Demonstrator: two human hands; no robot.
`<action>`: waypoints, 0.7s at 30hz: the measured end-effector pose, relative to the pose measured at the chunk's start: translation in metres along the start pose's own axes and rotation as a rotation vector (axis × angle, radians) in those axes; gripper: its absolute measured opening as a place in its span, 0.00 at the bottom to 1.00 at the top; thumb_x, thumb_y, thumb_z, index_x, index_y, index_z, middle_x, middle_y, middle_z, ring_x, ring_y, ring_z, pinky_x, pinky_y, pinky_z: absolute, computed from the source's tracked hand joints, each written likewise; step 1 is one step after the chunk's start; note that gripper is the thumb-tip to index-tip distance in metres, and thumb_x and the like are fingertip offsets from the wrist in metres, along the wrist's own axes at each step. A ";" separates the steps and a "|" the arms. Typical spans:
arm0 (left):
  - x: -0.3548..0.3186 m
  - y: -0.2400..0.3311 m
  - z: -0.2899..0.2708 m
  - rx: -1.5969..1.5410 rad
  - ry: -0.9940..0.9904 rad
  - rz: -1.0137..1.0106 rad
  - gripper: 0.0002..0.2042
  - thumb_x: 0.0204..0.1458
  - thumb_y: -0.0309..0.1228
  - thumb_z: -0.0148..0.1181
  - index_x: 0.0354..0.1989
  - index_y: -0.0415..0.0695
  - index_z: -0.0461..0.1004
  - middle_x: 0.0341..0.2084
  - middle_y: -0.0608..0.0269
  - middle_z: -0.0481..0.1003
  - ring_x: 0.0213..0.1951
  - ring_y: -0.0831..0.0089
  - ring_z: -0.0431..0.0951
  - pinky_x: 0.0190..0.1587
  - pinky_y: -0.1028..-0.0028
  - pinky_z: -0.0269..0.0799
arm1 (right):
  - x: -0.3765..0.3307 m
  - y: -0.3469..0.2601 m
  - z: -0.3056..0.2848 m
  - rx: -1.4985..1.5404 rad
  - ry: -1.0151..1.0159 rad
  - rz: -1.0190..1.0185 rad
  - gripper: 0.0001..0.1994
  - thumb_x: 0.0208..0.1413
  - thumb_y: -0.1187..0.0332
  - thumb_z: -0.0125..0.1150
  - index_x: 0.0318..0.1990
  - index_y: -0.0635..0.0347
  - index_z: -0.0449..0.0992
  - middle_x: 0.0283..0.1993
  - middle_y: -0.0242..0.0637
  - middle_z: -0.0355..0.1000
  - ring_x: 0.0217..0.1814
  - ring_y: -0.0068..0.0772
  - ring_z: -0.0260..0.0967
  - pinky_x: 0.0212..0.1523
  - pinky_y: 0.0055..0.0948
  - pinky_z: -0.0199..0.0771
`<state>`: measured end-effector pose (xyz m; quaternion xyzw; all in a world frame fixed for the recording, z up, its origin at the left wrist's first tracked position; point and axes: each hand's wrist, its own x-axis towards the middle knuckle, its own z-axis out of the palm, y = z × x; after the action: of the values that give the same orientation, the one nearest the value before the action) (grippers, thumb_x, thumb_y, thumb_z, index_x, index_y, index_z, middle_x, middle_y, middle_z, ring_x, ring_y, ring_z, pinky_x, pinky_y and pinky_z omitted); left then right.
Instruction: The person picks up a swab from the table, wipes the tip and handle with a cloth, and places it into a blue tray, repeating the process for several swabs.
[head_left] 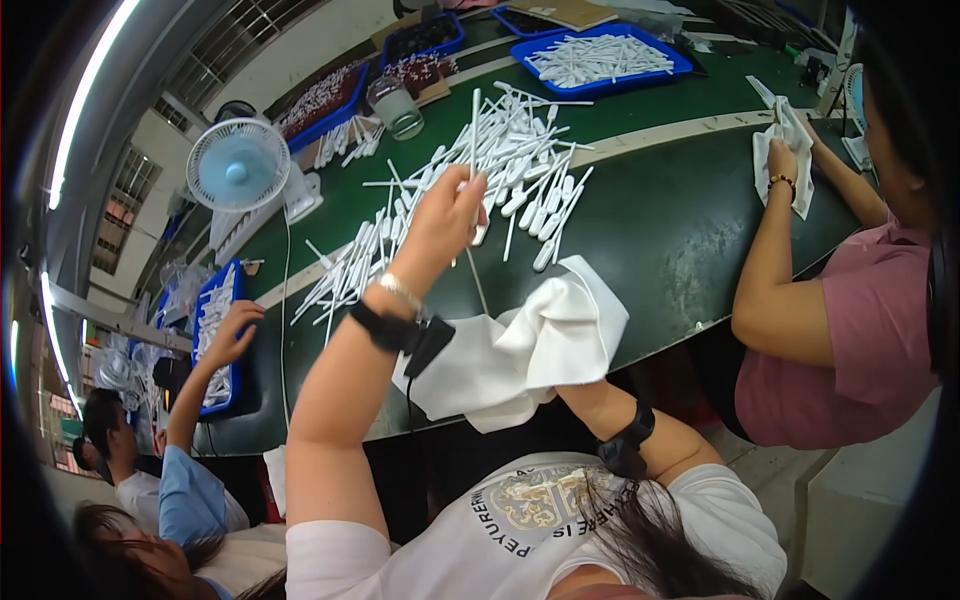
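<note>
White plastic stick (pixel 473 125) stands pinched in the left hand (pixel 440 222). Right hand (pixel 545 350), just below, is hidden inside a white cloth (pixel 520 350). Wiping looks underway; next, the cloth must meet the stick.

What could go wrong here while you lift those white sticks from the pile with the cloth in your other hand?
1. The left hand grips long white sticks raised over the loose pile; one might slip and scatter others.
2. The white cloth in the right hand drapes past the green table edge and could snag sticks.
</note>
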<state>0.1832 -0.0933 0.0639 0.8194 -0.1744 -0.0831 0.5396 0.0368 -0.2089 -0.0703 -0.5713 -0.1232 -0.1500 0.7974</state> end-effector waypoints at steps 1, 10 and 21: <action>0.025 -0.002 0.002 -0.066 -0.036 -0.032 0.10 0.53 0.35 0.47 0.33 0.40 0.67 0.18 0.63 0.69 0.16 0.80 0.66 0.17 0.79 0.60 | -0.001 0.010 -0.005 0.218 0.001 0.100 0.17 0.51 0.72 0.50 0.50 0.62 0.62 0.47 0.36 0.62 0.50 0.29 0.61 0.51 0.27 0.61; 0.238 -0.020 0.060 0.480 -0.099 0.008 0.15 0.41 0.32 0.57 0.36 0.37 0.72 0.24 0.52 0.74 0.26 0.64 0.74 0.28 0.70 0.69 | -0.006 -0.017 -0.022 0.010 -0.445 0.022 0.23 0.48 0.71 0.56 0.53 0.62 0.60 0.48 0.40 0.64 0.50 0.31 0.62 0.51 0.27 0.61; 0.327 -0.057 0.087 0.264 0.226 0.139 0.12 0.40 0.27 0.56 0.35 0.36 0.72 0.27 0.53 0.74 0.29 0.65 0.74 0.33 0.72 0.70 | -0.007 -0.013 -0.027 0.266 -0.371 0.292 0.28 0.45 0.69 0.60 0.54 0.63 0.57 0.49 0.39 0.62 0.52 0.31 0.60 0.51 0.27 0.59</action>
<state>0.4688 -0.2698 -0.0066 0.8733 -0.1782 0.0705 0.4480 0.0259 -0.2377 -0.0702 -0.4911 -0.2019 0.0914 0.8425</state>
